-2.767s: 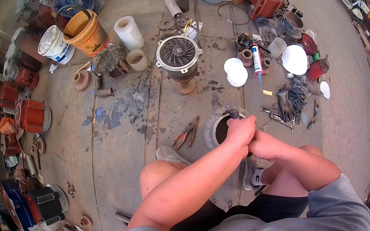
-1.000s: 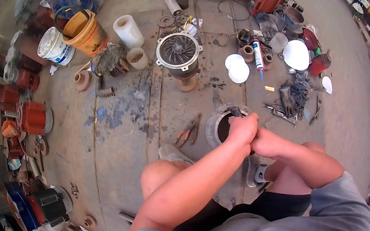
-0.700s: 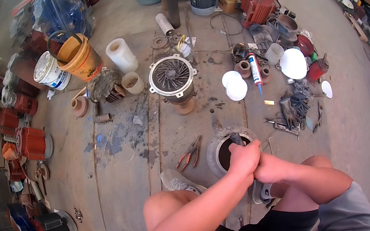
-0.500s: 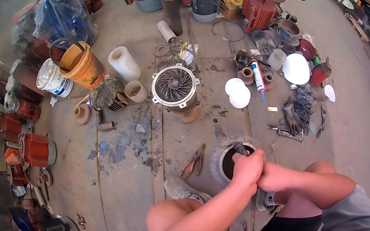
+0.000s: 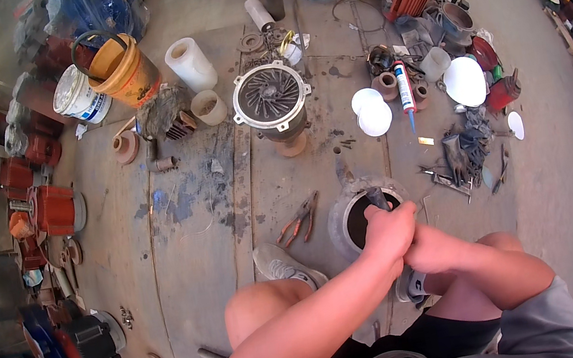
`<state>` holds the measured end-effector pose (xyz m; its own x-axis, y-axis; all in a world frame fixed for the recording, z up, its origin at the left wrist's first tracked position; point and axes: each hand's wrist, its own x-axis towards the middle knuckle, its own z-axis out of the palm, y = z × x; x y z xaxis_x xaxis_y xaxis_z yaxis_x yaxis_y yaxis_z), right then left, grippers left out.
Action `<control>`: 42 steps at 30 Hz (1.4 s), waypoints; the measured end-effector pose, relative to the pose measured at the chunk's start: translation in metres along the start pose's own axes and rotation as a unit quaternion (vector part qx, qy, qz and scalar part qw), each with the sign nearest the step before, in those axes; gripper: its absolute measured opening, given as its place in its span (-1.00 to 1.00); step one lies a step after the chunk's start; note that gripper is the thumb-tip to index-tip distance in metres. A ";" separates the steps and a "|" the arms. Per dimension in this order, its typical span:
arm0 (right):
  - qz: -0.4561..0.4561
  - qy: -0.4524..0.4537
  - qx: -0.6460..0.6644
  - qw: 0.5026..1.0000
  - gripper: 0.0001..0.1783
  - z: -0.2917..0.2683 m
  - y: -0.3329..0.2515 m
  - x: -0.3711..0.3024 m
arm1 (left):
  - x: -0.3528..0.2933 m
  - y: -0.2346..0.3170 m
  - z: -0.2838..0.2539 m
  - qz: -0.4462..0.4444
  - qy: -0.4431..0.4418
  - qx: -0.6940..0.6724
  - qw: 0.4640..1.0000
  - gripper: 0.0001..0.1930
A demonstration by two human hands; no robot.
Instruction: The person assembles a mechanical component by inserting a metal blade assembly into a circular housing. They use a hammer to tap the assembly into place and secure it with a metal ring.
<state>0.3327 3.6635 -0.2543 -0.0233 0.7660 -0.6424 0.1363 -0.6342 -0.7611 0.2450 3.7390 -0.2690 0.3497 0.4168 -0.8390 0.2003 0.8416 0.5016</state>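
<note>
Both fists are clenched on a dark, rod-like tool, whose blunt far end sticks out above the opening of a round grey metal housing on the floor between my feet. My left hand is the farther one along it. Close behind and to its right, my right hand is closed and pressed against the left. My hands and arms hide most of the tool, so its kind cannot be told. Pliers with red-orange handles lie left of the housing.
Ahead stands a finned metal pump part. To its right are a sealant tube, white discs and dark gloves. An orange bucket and a white roll stand at far left. Red motors line the left side.
The whole scene sits slightly higher and farther right in view. Against the housing, my hands and the dark tool keep nearly the same place and grip.
</note>
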 end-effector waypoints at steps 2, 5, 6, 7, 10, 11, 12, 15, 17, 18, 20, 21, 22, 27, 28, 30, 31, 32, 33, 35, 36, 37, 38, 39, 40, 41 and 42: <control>-0.004 0.003 0.005 1.000 -0.36 0.001 0.002 -0.001 | 0.000 -0.002 0.000 -0.002 0.001 -0.008 1.000 -0.40; -0.019 0.009 0.012 1.000 -0.37 0.002 0.009 0.000 | -0.001 -0.001 0.000 -0.007 0.005 -0.010 1.000 -0.41; -0.024 0.010 0.017 1.000 -0.37 0.002 0.013 0.001 | -0.002 -0.001 0.001 -0.008 0.005 -0.008 1.000 -0.41; -0.030 0.012 0.022 0.999 -0.38 0.002 0.016 0.002 | -0.004 0.000 0.001 -0.009 0.005 -0.012 1.000 -0.41; -0.025 0.008 0.023 0.999 -0.39 0.003 0.023 0.005 | -0.008 0.001 -0.001 -0.004 0.009 -0.012 1.000 -0.44; -0.036 0.016 0.013 0.999 -0.45 0.003 0.022 0.004 | -0.008 0.001 -0.001 0.000 0.010 -0.007 1.000 -0.45; -0.048 0.025 0.004 0.999 -0.50 0.004 0.019 0.003 | -0.008 0.001 -0.002 0.004 0.012 -0.002 1.000 -0.46; -0.020 0.060 0.072 0.995 -0.66 0.003 0.024 0.003 | -0.004 -0.003 -0.009 0.032 -0.007 0.048 0.998 -0.56; 0.006 0.073 0.086 0.994 -0.71 -0.003 0.024 0.000 | -0.012 0.000 -0.011 0.046 -0.030 0.039 0.998 -0.65; -0.007 0.074 0.095 0.993 -0.70 -0.006 0.022 -0.003 | -0.018 0.004 -0.012 0.054 -0.042 0.033 0.997 -0.69; -0.030 0.074 0.109 0.991 -0.70 -0.011 0.012 -0.009 | -0.027 0.009 -0.013 0.093 -0.049 0.042 0.994 -0.76; -0.032 0.082 0.110 0.990 -0.70 -0.013 0.005 -0.013 | -0.031 0.012 -0.013 0.107 -0.051 0.050 0.992 -0.75; -0.034 0.090 0.110 0.989 -0.71 -0.016 -0.004 -0.016 | -0.036 0.015 -0.014 0.120 -0.052 0.059 0.990 -0.74; -0.059 0.131 0.076 0.987 -0.73 -0.020 -0.049 -0.025 | -0.045 0.032 -0.010 0.277 0.017 0.185 0.943 -0.56; -0.061 0.133 0.068 0.987 -0.73 -0.023 -0.058 -0.025 | -0.047 0.036 -0.011 0.290 0.025 0.192 0.937 -0.55; -0.064 0.137 0.038 0.988 -0.73 -0.026 -0.077 -0.026 | -0.053 0.047 -0.013 0.321 0.040 0.208 0.923 -0.55; -0.065 0.140 0.023 0.988 -0.73 -0.027 -0.087 -0.027 | -0.054 0.054 -0.014 0.310 0.022 0.192 0.931 -0.55; -0.064 0.139 0.009 0.988 -0.73 -0.027 -0.096 -0.026 | -0.052 0.059 -0.015 0.314 0.019 0.173 0.933 -0.55; -0.080 0.140 -0.012 0.987 -0.72 -0.027 -0.104 -0.024 | -0.049 0.063 -0.016 0.319 0.016 0.154 0.935 -0.56; -0.074 0.131 -0.031 0.988 -0.71 -0.034 -0.120 -0.019 | -0.050 0.077 -0.018 0.331 0.023 0.139 0.933 -0.56; -0.072 0.127 -0.041 0.988 -0.70 -0.038 -0.126 -0.019 | -0.050 0.082 -0.017 0.334 0.029 0.136 0.932 -0.55; -0.069 0.131 -0.057 0.987 -0.69 -0.040 -0.129 -0.018 | -0.048 0.085 -0.015 0.336 0.037 0.133 0.932 -0.55; -0.070 0.129 -0.069 0.987 -0.69 -0.041 -0.133 -0.016 | -0.047 0.089 -0.015 0.339 0.045 0.130 0.931 -0.54; -0.071 0.126 -0.082 0.986 -0.68 -0.042 -0.139 -0.014 | -0.043 0.095 -0.016 0.323 0.023 0.125 0.938 -0.54; -0.072 0.124 -0.094 0.985 -0.68 -0.043 -0.146 -0.011 | -0.041 0.100 -0.017 0.329 0.028 0.119 0.936 -0.55; -0.064 0.122 -0.124 0.983 -0.67 -0.041 -0.154 -0.011 | -0.040 0.103 -0.017 0.332 0.030 0.115 0.936 -0.55; -0.062 0.123 -0.131 0.982 -0.67 -0.041 -0.160 -0.009 | -0.039 0.106 -0.018 0.335 0.033 0.110 0.935 -0.56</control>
<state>0.3518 3.7624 -0.1234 0.1805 0.8581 -0.4807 0.3986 -0.5106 -0.7618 0.2363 3.8180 -0.1870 0.4085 0.8517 -0.3282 0.1417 0.2960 0.9446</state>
